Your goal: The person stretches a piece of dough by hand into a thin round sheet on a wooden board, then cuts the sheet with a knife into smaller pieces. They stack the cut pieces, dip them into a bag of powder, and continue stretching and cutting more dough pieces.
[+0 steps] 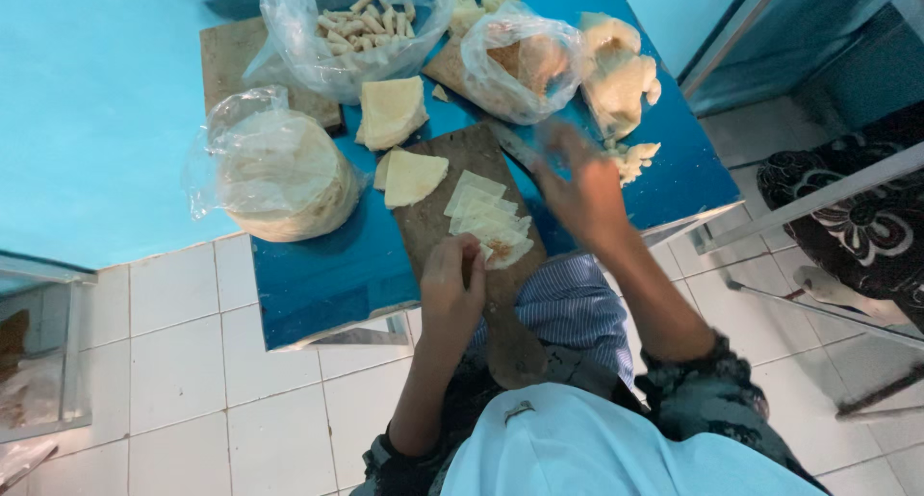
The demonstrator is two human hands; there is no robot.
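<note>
1. Your left hand rests with curled fingers on the near end of the pale wrapper sheet; it pins the corner rather than pinching it, as far as the view shows — keep that pressure light so the thin sheet does not tear.
2. The sheet lies on the wooden board, just beyond your left fingertips; a small dab of brownish filling seems to sit on it, right beside the fingers; fold from that end and keep the filling inside the fold.
3. Your right hand hovers past the far edge of the fanned wrapper stack, fingers spread and holding nothing that can be made out; it is blurred, so whether it grips anything I cannot tell.
4. Work over the board, not the blue table, so the sheets stay flat under your left hand.
5. Hard to read: the bag of rolled pieces and the bagged round stack show only through wrinkled plastic; the second bag hides its brownish contents; the board's handle end disappears beneath your left wrist; your lap and sleeves cover the table's near edge.
</note>
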